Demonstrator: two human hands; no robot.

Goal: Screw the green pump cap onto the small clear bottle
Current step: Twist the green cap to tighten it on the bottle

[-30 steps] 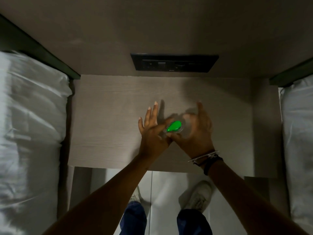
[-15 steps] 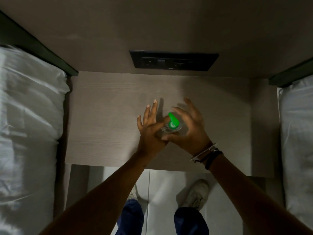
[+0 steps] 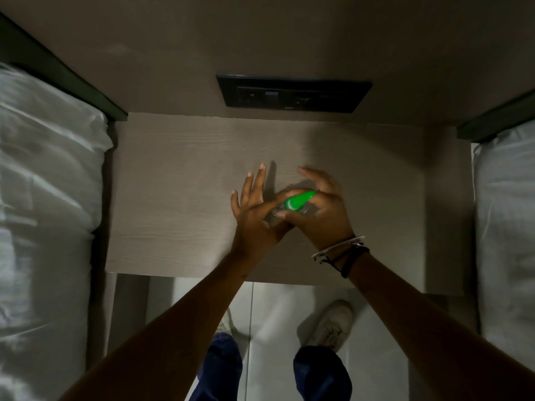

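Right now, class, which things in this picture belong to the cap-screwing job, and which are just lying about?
Job: green pump cap; clear bottle; left hand; right hand.

Lying about: socket panel; pillows; bracelets; table.

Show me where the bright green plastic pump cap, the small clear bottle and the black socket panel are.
Bright green plastic pump cap [image 3: 298,201], head view: middle of its top.
Small clear bottle [image 3: 278,209], head view: clear shoulder showing left of the cap.
Black socket panel [image 3: 293,96], head view: centre of its face, on the wall.

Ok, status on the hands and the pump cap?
Left hand steadies bottle. Right hand grips green cap on it. Nothing in the way.
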